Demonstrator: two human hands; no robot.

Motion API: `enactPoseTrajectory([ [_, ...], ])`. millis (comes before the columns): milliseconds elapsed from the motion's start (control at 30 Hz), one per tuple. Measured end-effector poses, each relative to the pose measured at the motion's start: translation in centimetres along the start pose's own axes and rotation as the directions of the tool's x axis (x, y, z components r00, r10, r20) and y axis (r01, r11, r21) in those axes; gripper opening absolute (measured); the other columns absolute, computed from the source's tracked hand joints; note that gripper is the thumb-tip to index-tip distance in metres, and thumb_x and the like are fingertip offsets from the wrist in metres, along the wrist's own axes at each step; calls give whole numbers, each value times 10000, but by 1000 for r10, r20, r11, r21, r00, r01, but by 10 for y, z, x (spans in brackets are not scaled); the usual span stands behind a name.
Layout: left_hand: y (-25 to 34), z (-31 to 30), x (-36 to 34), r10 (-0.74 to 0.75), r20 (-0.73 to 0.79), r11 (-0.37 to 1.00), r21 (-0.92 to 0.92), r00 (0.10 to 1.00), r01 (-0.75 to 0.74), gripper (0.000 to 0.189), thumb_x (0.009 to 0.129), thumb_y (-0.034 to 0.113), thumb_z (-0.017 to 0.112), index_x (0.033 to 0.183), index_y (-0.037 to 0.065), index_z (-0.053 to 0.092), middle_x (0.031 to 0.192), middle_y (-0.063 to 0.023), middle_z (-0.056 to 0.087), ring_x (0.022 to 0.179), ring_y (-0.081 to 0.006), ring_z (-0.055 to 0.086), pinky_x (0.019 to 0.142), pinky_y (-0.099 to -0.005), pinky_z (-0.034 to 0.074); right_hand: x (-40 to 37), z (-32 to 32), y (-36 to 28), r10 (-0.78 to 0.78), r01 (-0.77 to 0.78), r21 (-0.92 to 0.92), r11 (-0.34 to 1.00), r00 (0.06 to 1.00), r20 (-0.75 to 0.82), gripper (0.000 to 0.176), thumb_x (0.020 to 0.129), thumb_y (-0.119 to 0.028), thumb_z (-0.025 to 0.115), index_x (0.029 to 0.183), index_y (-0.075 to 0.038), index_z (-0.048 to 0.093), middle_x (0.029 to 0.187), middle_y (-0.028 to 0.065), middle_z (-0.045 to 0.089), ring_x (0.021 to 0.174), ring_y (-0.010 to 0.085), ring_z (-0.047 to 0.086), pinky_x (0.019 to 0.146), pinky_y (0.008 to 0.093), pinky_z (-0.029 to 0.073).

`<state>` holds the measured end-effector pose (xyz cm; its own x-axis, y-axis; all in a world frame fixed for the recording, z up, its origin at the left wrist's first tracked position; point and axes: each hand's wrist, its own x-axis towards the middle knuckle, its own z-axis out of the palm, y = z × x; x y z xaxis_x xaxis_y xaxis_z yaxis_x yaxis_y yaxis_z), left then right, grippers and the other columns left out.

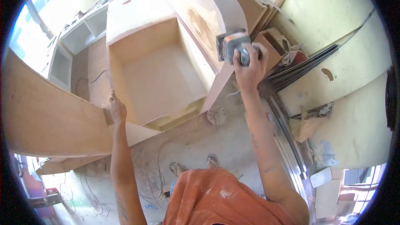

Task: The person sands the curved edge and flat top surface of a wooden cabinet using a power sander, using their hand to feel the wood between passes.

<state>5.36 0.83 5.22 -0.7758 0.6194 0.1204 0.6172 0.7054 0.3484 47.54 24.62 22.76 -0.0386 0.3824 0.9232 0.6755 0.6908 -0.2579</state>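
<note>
My right hand [251, 71] is wrapped around a power sander [235, 46], whose flat pad is against the curved, pale end of a wooden cabinet panel [204, 21]. The sander is slightly smeared by motion. My left hand [118, 109] grips the near left edge of the wooden cabinet [129, 116], its thumb side up and some fingers hidden behind the edge. Between my hands is the cabinet's large open compartment [162, 75], with a bare, light wood bottom.
A tall curved wood panel [54, 108] stands at the left, with white shelving [83, 33] beyond it. Large pale sheets [329, 79] and dark strips [304, 66] lean at the right. Long metal lengths [287, 150] and cords [158, 162] lie on the dusty floor.
</note>
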Motion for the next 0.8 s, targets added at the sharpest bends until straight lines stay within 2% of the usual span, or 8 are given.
enactPoseTrajectory([
  [133,1,-7,-3,17,3,1000,23,1000,-17,626,984,42,433,1561,110,201,1299,-299,509,1018,-503,635,838,-569,529,-71,4,21,-20,24,62,998,997,-71,377,748,-105,827,1076,-137,643,1160,159,563,1051,357,576,877,479,496],
  [200,0,-3,2,11,5,999,40,1000,-12,626,984,41,434,1561,108,202,1302,-300,508,1017,-500,637,838,-565,531,-104,10,33,-20,32,110,993,994,-109,385,819,-113,808,1145,-90,605,1194,188,523,1081,371,535,898,495,453],
  [300,-11,4,7,40,-25,999,13,999,-39,618,982,43,434,1556,94,211,1306,-299,507,1030,-498,635,845,-559,535,-131,17,41,40,-25,127,992,993,-113,386,842,-108,794,1168,-99,588,1232,198,498,1078,385,527,892,501,449],
  [400,-11,0,7,-4,30,998,57,1000,2,627,975,40,440,1555,99,209,1300,-300,508,1050,-506,625,857,-560,535,-140,21,48,60,-45,119,992,990,-127,386,844,-99,792,1171,-97,588,1243,199,500,1089,397,524,894,505,448],
  [467,-26,13,10,108,-49,988,116,993,-102,655,954,11,495,1544,78,220,1254,-310,532,1001,-500,635,816,-537,550,-133,19,49,68,-51,123,991,988,-140,389,848,-101,789,1179,-99,586,1250,201,501,1096,398,524,897,507,449],
  [633,-22,15,11,88,-48,990,113,995,-82,658,954,23,501,1543,72,212,1229,-294,541,977,-476,649,775,-506,571,-71,5,34,45,-29,111,993,988,-147,380,836,-127,802,1163,-95,610,1230,193,532,1116,381,534,915,500,454],
  [700,-19,16,9,87,-50,992,101,995,-82,668,950,27,508,1544,74,207,1224,-287,543,978,-467,653,760,-499,579,-36,-3,21,41,-39,43,998,998,-45,380,772,-115,829,1106,-104,648,1194,165,573,1117,362,567,923,482,489],
  [800,-10,8,3,84,-34,991,105,996,-80,700,924,13,519,1548,75,207,1220,-286,544,964,-469,656,743,-514,581,26,-1,9,62,-60,-27,998,997,56,345,790,-211,809,1102,-172,670,1149,120,590,1105,335,585,923,445,501],
])
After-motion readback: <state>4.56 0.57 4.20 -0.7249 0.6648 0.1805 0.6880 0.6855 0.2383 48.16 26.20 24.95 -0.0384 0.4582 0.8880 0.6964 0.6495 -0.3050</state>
